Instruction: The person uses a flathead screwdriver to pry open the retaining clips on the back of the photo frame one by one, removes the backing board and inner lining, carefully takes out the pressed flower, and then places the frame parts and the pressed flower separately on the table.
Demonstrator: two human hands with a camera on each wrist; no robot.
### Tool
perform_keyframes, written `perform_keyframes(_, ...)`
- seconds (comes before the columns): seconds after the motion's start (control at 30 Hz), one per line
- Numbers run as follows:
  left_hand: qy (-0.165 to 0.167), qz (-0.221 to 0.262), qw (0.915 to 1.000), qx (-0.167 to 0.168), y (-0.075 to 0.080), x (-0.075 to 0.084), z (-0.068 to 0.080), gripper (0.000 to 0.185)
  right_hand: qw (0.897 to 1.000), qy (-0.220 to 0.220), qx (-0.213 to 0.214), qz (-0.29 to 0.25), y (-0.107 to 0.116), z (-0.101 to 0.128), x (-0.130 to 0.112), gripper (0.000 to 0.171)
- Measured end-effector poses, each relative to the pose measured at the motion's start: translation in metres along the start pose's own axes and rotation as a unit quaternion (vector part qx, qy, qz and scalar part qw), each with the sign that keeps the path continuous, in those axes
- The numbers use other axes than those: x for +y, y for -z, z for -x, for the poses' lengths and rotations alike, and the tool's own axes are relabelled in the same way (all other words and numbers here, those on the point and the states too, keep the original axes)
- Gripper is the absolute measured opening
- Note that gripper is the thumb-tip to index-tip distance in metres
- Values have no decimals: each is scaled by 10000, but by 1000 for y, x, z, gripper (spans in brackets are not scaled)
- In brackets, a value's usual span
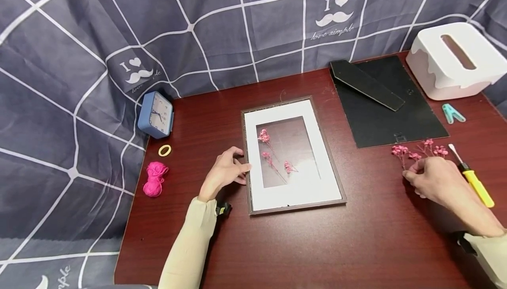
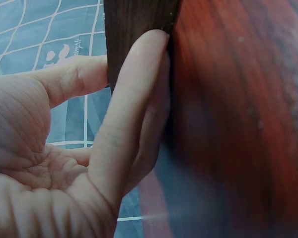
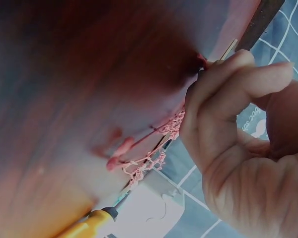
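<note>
The left hand (image 1: 224,171) rests on the dark red table (image 1: 356,245) against the left edge of the picture frame (image 1: 292,155), its fingers (image 2: 131,114) nearly straight and laid along the brown wooden rim — pressing it, not wrapped round it; the thumb stands apart from the frame's edge; the frame lies flat in the middle of the table, with a white mat and three small pink dried sprigs (image 1: 273,155) inside its opening. The right hand (image 1: 433,179) lies to the right, well apart from the frame, its fingers (image 3: 213,104) curled and its fingertips pinching the stems of a bunch of pink dried flowers (image 1: 416,150); the blossoms fan out on the table just beyond the fingertips, on the near side of the black frame backing (image 1: 386,104), which lies flat with its stand folded on top. Just right of this hand lies a yellow-handled screwdriver (image 1: 473,179); farther off are a small teal clip (image 1: 451,113) and a white tissue box (image 1: 455,60) at the far right corner. On the left side of the table sit a blue clock (image 1: 156,114), a yellowish ring (image 1: 164,150) and a ball of pink yarn (image 1: 154,179) — all backed by a grey checked cloth (image 1: 79,60).
</note>
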State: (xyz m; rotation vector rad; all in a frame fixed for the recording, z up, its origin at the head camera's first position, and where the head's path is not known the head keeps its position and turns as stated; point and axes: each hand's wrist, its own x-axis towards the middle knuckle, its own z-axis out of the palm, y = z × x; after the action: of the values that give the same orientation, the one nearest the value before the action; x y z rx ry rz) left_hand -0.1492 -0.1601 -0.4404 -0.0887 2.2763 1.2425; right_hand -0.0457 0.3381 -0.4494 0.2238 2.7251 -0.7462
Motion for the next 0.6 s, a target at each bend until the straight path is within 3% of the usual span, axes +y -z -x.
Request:
perform_keyframes(0.13,38,59,10000,10,-1,0,1,56,9999,-109,-44,57,2,1,-3,26)
perform_keyframes(0.3,34,51,10000,0,-1,-1,0,56,9995,-20,297,106,3,6,-16,30)
perform_keyframes(0.6,-60,47,10000,-12,0,-3,0,56,9891,1137,921,-178,2,-6,-83,24)
